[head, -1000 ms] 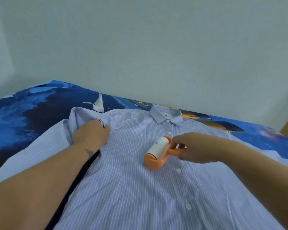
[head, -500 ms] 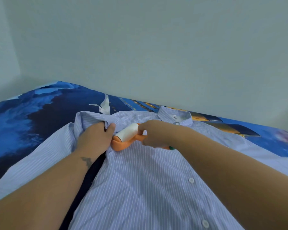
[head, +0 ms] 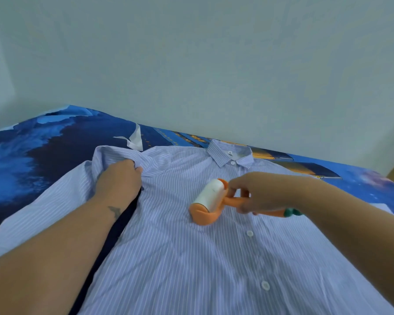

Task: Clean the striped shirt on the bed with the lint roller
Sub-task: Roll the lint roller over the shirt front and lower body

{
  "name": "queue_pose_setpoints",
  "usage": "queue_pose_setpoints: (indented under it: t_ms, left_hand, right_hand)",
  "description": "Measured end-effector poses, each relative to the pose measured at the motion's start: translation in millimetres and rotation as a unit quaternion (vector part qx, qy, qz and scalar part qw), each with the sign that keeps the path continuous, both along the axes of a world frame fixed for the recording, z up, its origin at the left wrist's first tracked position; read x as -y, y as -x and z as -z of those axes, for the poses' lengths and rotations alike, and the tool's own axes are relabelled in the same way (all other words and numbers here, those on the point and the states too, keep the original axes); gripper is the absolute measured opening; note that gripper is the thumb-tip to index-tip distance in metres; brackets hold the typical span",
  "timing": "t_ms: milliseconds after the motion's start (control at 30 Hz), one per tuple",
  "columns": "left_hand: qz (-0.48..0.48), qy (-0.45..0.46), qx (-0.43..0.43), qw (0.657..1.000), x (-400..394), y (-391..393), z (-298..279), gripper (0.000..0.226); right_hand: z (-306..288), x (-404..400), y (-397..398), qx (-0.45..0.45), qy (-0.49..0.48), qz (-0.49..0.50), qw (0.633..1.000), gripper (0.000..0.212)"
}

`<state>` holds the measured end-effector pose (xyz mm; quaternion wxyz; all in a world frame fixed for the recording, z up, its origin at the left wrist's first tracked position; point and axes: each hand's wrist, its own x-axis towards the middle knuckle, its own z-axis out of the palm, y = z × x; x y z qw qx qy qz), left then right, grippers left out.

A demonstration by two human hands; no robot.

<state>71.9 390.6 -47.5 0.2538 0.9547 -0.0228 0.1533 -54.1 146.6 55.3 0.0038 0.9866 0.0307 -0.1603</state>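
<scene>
A pale blue striped shirt (head: pixel 191 258) lies spread flat, front up and buttoned, on a bed (head: pixel 43 151) covered with a dark blue printed sheet, its collar (head: pixel 230 153) pointing toward the plain wall (head: pixel 191 64) behind. The left hand (head: pixel 120 178) rests on the shirt at the shoulder seam beside the sleeve (head: pixel 43 208), palm down, its fingers (head: pixel 135 168) curled into the bunched cloth there and gripping a fold of it. The right hand (head: pixel 266 193) holds the lint roller (head: pixel 210 201) by its orange handle, fingers wrapped around the handle so that only the green tip shows past the palm. The roller's white drum lies on the chest of the shirt, just left of the button placket and below the collar, well apart from the left hand. White buttons (head: pixel 250 233) run down the front toward the camera.
</scene>
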Motion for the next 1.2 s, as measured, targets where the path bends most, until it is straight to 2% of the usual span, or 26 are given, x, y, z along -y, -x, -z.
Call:
queue_pose_setpoints:
  t_ms: [200,267,333,400,467,533,600,667,733,1000,1200]
  left_hand:
    - [-0.004,-0.080,0.014,0.997,-3,7,-3,0.031]
    - [-0.015,-0.101,-0.013,0.995,-6,7,-5,0.031]
    - [-0.036,-0.160,-0.056,0.985,-8,10,-17,0.028]
    - [-0.057,-0.236,-0.080,0.967,-6,18,-37,0.019]
    - [-0.058,-0.252,-0.019,0.966,2,27,-60,0.027]
    - [-0.017,-0.247,0.074,0.966,22,31,-72,0.031]
    - [0.069,-0.228,0.101,0.966,47,29,-70,0.022]
    - [0.132,-0.201,0.049,0.969,64,19,-57,0.018]
    - [0.161,-0.191,-0.018,0.968,70,9,-41,0.033]
    - [0.083,-0.052,-0.039,0.994,50,-16,-2,0.045]
    - [0.048,-0.005,-0.024,0.999,45,-23,7,0.033]
  right_hand:
    - [-10,42,47,-0.038,0.049,0.037,0.997,0.018]
    - [-20,56,61,-0.072,0.075,0.048,0.993,0.022]
    - [-38,69,73,-0.102,0.104,0.070,0.987,0.023]
    - [-53,74,78,-0.094,0.111,0.088,0.985,0.021]
    - [-57,73,73,-0.038,0.081,0.090,0.992,0.015]
    - [-48,63,60,0.021,0.050,0.086,0.995,0.009]
    - [-31,51,42,0.057,0.041,0.074,0.995,0.011]
    - [-14,36,26,0.068,0.038,0.067,0.995,0.018]
    - [0,23,13,0.065,0.044,0.056,0.995,0.025]
    - [12,-9,-45,0.082,-0.008,0.022,0.996,0.024]
    - [17,-41,-99,0.105,-0.022,0.009,0.994,0.027]
